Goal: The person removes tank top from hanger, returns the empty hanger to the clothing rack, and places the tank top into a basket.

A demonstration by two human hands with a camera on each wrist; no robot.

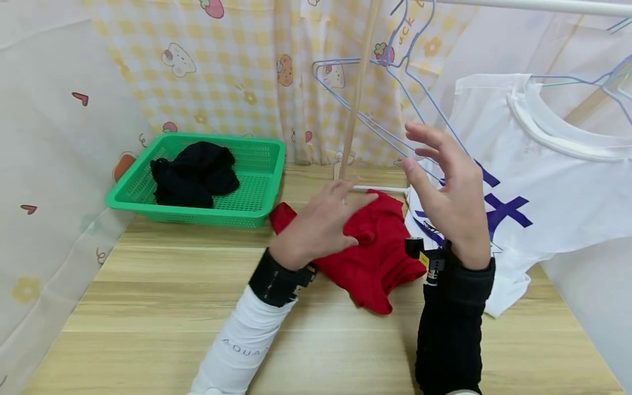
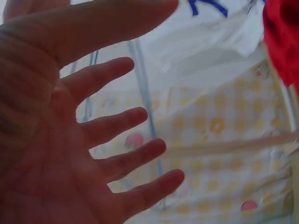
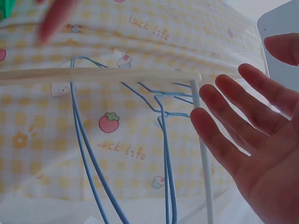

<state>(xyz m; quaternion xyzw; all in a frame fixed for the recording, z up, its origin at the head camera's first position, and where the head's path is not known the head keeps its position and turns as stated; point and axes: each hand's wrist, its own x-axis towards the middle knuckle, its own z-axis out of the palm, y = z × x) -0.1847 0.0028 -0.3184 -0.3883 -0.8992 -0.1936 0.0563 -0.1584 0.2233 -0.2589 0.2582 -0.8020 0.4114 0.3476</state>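
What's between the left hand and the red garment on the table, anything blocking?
Nothing visible. The left hand hovers open right over the red garment, fingers spread, with no object between them. The right hand is raised beside it, near the blue hangers, clear of that path. Whether the left hand touches the cloth cannot be told.

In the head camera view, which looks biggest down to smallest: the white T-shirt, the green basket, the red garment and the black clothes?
1. White T-shirt, though it hangs nearer the camera.
2. Green basket.
3. Red garment, partly hidden by the left hand.
4. Black clothes.
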